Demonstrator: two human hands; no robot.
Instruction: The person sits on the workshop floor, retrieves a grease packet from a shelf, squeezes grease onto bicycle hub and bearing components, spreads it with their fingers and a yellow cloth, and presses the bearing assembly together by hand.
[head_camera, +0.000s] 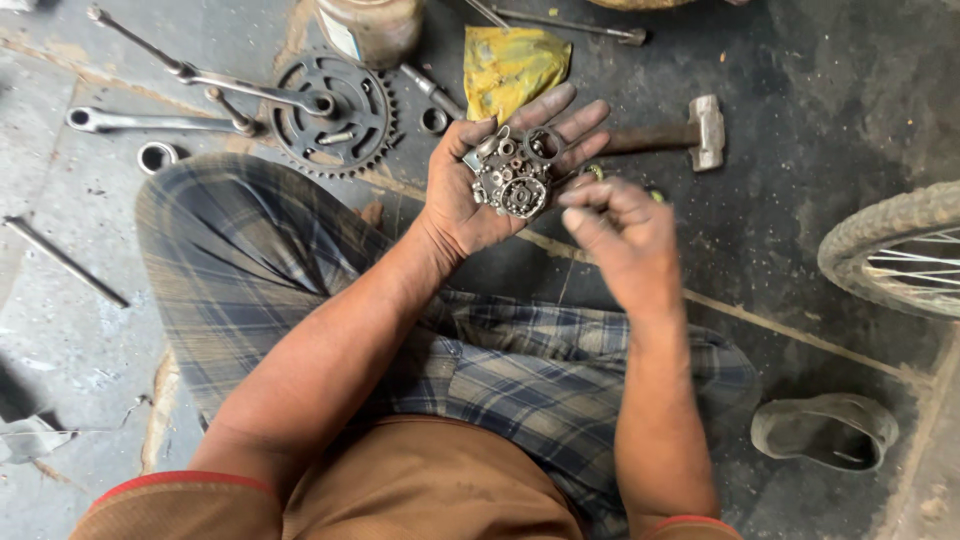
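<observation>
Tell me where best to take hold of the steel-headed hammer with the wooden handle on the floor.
Probably the bare handle stretch just left of the steel-headed hammer head, coming from above. It lies flat, head to the right, and the left hand heaped with small metal parts covers the handle's far end.

A crumpled yellow packet (512, 66) lay on the floor at twelve o'clock; a labelled brownish jar (372, 28) stood just at its left.

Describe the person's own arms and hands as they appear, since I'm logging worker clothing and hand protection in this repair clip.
Both arms are bare from short brown sleeves edged with a thin red band. The left hand and right hand wear no gloves, rings or watch and look smudged with dark grease. The right hand is slightly motion-blurred.
</observation>
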